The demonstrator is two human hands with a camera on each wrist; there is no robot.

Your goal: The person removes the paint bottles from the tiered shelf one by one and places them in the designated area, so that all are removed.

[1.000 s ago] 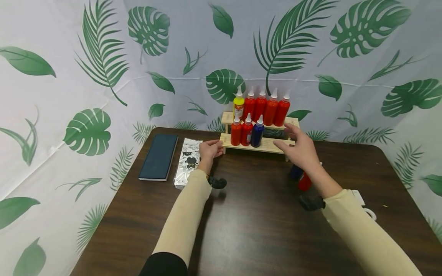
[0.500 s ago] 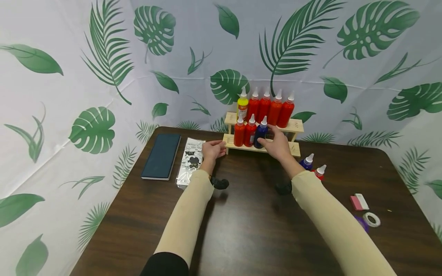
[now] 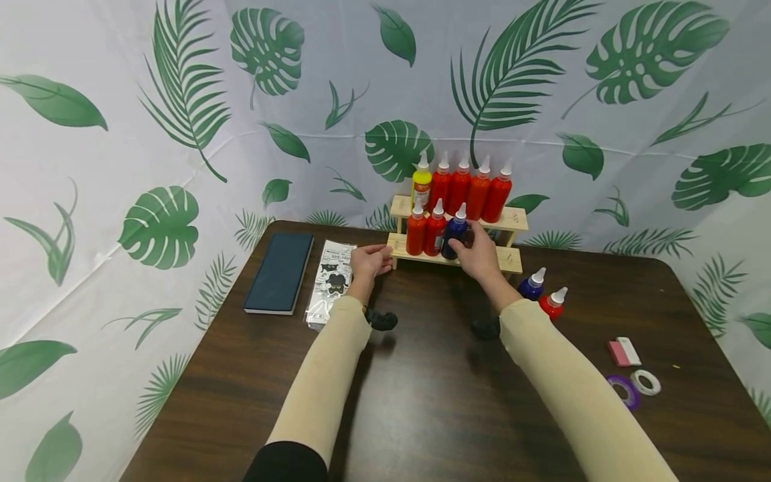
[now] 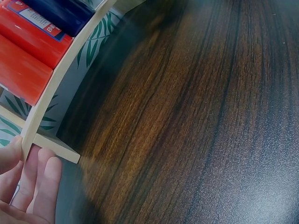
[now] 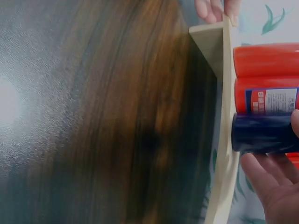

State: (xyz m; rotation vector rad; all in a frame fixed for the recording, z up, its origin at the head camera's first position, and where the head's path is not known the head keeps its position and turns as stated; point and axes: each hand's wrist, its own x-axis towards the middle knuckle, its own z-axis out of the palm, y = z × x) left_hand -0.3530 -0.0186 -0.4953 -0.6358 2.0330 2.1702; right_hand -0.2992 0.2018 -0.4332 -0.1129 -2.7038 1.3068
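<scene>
My left hand (image 3: 369, 260) pinches the left end of the lower step of a two-step wooden display rack (image 3: 494, 258), thumb above and fingers beneath the board (image 4: 41, 112). With its thumb in front and fingers along the right side, my right hand (image 3: 479, 254) holds a dark blue paint bottle (image 3: 454, 235) upright on that step. Two red bottles (image 3: 415, 233) stand to its left, close against each other. On the upper step are a yellow bottle (image 3: 421, 186) and several red ones (image 3: 497, 198), all with white pointed nozzles.
Right of the rack stand another blue bottle (image 3: 532, 286) and a red bottle (image 3: 553, 304). Nearer lie a pink-and-white eraser (image 3: 624, 352), a white tape roll (image 3: 654, 384) and a purple one (image 3: 632, 398). A dark notebook (image 3: 279, 273) and a sticker packet (image 3: 331, 278) lie at left.
My right hand has moved left from the rack's right end to the dark blue bottle and taken hold of it. The left hand has stayed at the rack's left end.
</scene>
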